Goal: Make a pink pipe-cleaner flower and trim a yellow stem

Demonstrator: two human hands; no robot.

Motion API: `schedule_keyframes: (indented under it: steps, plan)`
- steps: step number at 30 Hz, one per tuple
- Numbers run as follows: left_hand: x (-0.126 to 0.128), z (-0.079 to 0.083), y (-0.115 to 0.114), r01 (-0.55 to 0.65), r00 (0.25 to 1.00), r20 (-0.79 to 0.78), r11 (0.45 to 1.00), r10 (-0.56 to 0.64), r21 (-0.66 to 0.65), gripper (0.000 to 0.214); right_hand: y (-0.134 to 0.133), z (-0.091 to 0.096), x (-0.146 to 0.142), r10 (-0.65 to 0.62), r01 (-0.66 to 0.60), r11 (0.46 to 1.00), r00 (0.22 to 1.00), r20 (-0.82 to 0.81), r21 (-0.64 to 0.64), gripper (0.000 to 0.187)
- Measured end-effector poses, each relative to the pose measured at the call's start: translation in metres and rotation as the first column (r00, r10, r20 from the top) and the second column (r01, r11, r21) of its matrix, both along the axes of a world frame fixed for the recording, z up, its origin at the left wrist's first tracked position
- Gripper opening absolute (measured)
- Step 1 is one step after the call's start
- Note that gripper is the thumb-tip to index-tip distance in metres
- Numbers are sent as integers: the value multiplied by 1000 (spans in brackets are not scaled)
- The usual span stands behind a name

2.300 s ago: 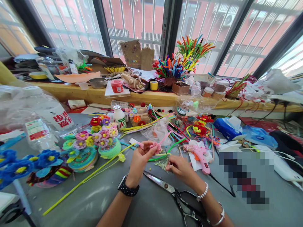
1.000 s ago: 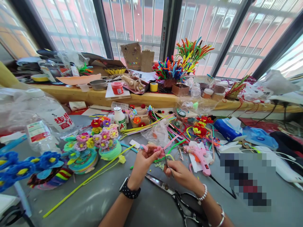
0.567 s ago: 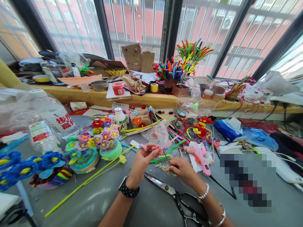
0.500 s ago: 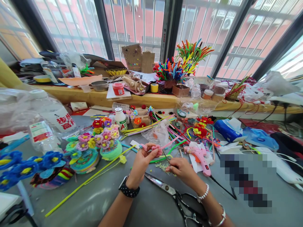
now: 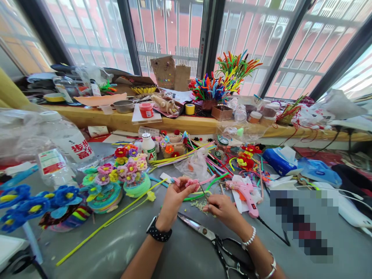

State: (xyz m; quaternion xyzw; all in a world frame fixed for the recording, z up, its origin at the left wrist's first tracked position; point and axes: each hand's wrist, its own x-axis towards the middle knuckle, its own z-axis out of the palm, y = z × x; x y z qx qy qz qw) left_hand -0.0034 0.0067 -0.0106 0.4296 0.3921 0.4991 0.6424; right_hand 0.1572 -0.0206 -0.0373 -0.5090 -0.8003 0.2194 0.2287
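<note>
My left hand (image 5: pixel 173 199) pinches a small pink pipe-cleaner flower (image 5: pixel 192 182), and a pink stem runs from it up to the right. My right hand (image 5: pixel 221 208) holds the lower end of a thin dark wire (image 5: pixel 204 193) that slants up to the flower. Both hands hover just above the grey table (image 5: pixel 122 248) near its middle. Large scissors (image 5: pixel 209 235) lie on the table under my right wrist. A pink glue gun (image 5: pixel 245 192) rests just right of my right hand.
Finished pipe-cleaner flowers (image 5: pixel 116 178) and blue flowers (image 5: pixel 31 201) crowd the left. Loose pipe cleaners (image 5: pixel 203 155), a white bottle (image 5: pixel 148 146) and plastic bags lie behind the hands. A long yellow-green stem (image 5: pixel 110 221) crosses the table. A cluttered wooden shelf (image 5: pixel 180 122) runs under the windows.
My hands have stayed in nearly the same place. The right hand dropped slightly and worked the wire against the flower; the flower sits lower between the left fingers.
</note>
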Motion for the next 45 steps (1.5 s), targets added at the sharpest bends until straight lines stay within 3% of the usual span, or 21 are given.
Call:
schedule_keyframes:
  steps: [15,35,42,45]
  plan:
    - [-1,2,0,-4,999,-44,1000,3,-15,19,-1,-2,-2,-4,4,1000,1000,-2,-30,27]
    - [0,2,0,-42,997,55,998,45,-53,31,-2,-2,-1,-3,2,998,1000,-13,-63,28]
    - [-1,4,0,-28,1000,2,1000,28,-10,29,-6,5,-1,-10,9,997,1000,-17,-75,16]
    - [-1,4,0,-31,999,-10,999,31,13,29,-7,7,-1,-14,15,996,1000,9,-83,20]
